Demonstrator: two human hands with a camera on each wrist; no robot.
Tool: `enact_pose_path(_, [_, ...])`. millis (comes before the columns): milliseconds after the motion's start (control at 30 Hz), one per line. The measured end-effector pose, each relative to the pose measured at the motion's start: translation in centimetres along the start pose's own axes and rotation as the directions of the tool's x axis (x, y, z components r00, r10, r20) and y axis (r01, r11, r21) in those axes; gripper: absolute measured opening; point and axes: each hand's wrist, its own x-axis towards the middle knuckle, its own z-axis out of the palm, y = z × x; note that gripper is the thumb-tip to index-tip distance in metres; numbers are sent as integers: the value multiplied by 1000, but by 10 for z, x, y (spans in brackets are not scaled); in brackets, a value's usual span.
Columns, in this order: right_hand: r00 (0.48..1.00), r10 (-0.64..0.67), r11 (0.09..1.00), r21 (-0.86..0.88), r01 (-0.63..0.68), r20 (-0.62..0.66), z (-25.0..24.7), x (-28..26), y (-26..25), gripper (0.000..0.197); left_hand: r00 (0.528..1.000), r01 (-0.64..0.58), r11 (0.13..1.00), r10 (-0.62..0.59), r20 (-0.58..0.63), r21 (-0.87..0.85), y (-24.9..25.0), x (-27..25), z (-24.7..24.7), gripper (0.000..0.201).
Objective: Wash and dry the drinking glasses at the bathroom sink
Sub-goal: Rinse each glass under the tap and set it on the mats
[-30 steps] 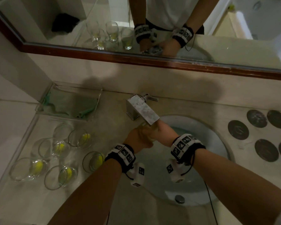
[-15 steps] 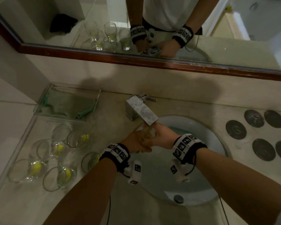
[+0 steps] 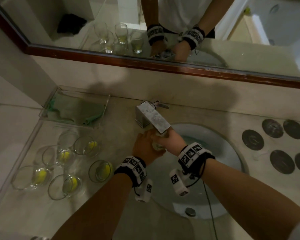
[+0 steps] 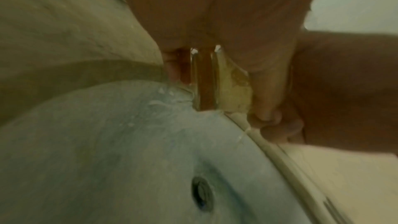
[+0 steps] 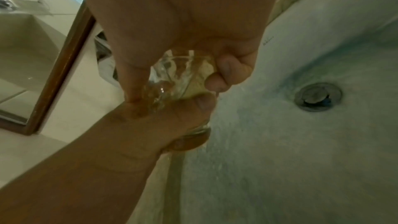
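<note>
A clear drinking glass is held just under the spout of the square metal tap, over the left side of the round basin. My left hand grips its base and side from the left. My right hand curls its fingers round the upper part from the right. In the right wrist view the glass shows wet, with a yellowish smear inside. The left wrist view shows the glass between both hands. My hands hide most of it.
Several glasses with yellow residue stand in a clear tray on the left counter. Behind them a green cloth lies in a smaller clear tray. Dark round coasters lie to the right of the basin. The drain sits in the basin floor.
Both hands keep hold of the glass under the spout. They have only shifted slightly against each other.
</note>
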Motion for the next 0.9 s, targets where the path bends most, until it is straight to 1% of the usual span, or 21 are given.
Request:
enact_pose_path(67, [1000,7,997,-76,-5,26,-1,2,3,85,999,20,992,-15,41,-122,3,3,-4,85])
enact_pose_path(100, [998,17,998,-68,-14,54,-3,0,3,89,999,28,984,-19,49,-175,3,4,-5,86])
enact_pose_path(133, [997,24,999,-31,-21,80,-5,-2,1,86,998,39,978,-28,51,-207,5,3,-6,86])
enact_pose_path(167, [993,11,1000,12,-13,115,-9,-6,-2,78,998,49,976,-39,51,-210,5,3,-8,85])
enact_pose_path(233, [984,-1,1000,27,-4,180,-15,-11,-3,59,996,83,977,-72,60,-196,8,3,-12,80])
enact_pose_path(300, [982,39,997,62,-51,182,-21,-12,-1,50,990,139,970,-130,57,-198,7,4,-10,76])
enact_pose_path(367, [977,114,978,154,-142,180,-26,-7,2,47,977,214,948,-207,53,-235,9,4,-9,78])
enact_pose_path(433, [968,192,933,275,-230,159,-31,-4,6,37,965,261,932,-261,34,-252,10,5,-6,83])
enact_pose_path(500, [952,265,878,371,-303,152,-33,-2,9,34,958,281,916,-285,28,-287,10,6,-2,84])
enact_pose_path(600, [904,364,797,427,-427,225,-32,-2,10,41,950,300,876,-308,40,-378,14,4,-1,79])
enact_pose_path(667, [875,377,727,488,-483,305,-30,0,13,41,953,295,866,-300,54,-404,23,4,-1,76])
enact_pose_path(700, [869,369,690,529,-494,331,-28,2,12,41,958,278,877,-282,49,-391,24,6,2,75])
enact_pose_path(767, [868,376,612,616,-496,325,-25,7,11,44,958,275,880,-285,33,-388,28,5,3,76])
enact_pose_path(800, [870,381,589,643,-490,313,-25,9,11,45,949,295,856,-313,29,-424,30,4,0,75])
enact_pose_path(867, [877,378,580,663,-473,295,-26,13,12,45,940,303,839,-342,-3,-452,27,4,1,72])
enact_pose_path(900, [883,371,583,669,-462,287,-26,13,13,46,944,288,858,-328,-23,-426,27,5,0,69])
